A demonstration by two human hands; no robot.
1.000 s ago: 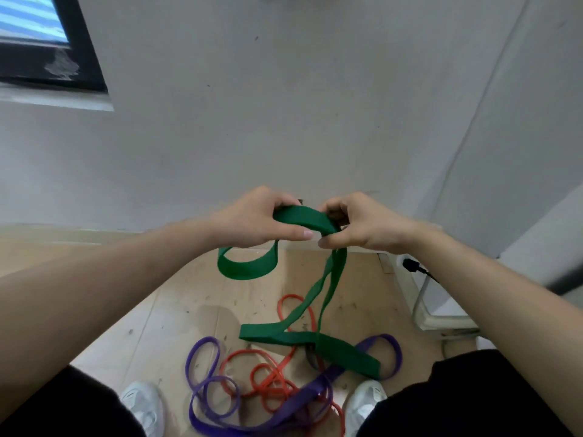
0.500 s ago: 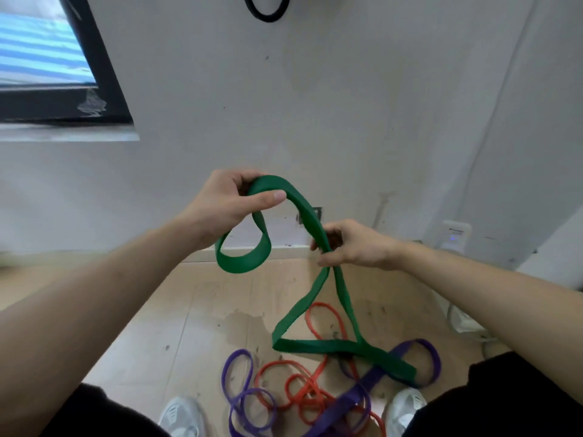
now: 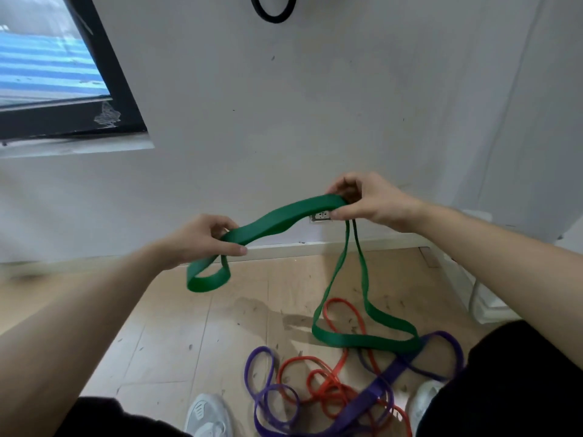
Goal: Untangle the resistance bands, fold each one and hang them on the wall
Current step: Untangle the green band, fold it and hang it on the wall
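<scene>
Green band spans mid-frame between both hands, long axis running from lower left up to the right. Left hand pinches the low end, a short loop drooping under it. Right hand pinches the high end, and two strands drop from it to a long loop on the floor at lower right, crossing the red band and touching the purple band. Judgement: the slack lies on the right hand's side, so folding turns on gathering that loop upward, while the black ring on the wall sits top centre, well above both hands.
</scene>
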